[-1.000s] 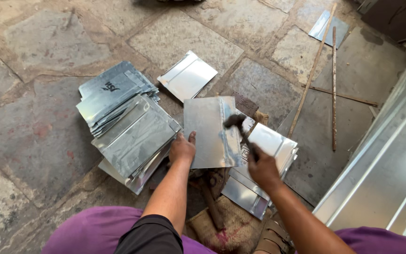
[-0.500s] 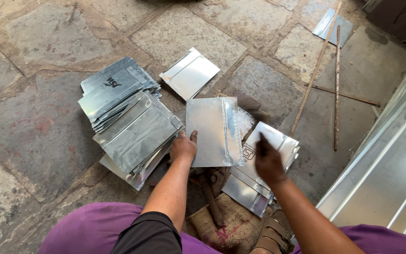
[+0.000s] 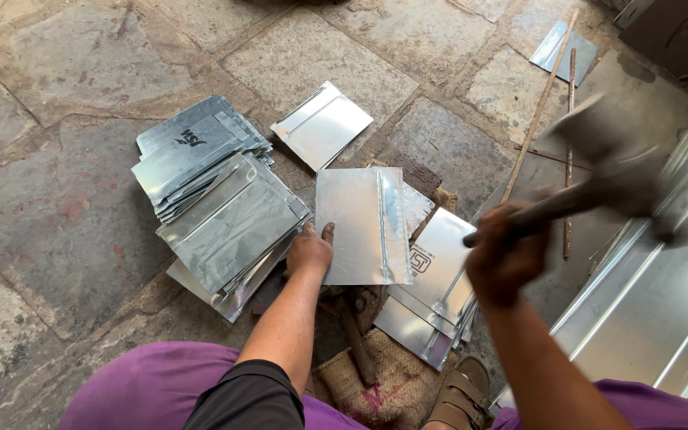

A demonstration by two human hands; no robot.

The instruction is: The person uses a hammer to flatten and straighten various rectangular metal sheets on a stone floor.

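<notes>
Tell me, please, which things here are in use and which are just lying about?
In use:
left hand pressing the flat metal sheet
right hand gripping the raised hammer

Lying about:
sheet stack
single sheet
long rods
sacking

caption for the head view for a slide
Left hand steadies a metal sheet on the floor; right hand holds a raised hammer.

We have one view only, from a camera on the head, looking steeply down past our own knees at the stone floor. It sits close: our left hand falls near the middle, our right hand to its right and nearer the lens, blurred. No second view shares the scene.
</notes>
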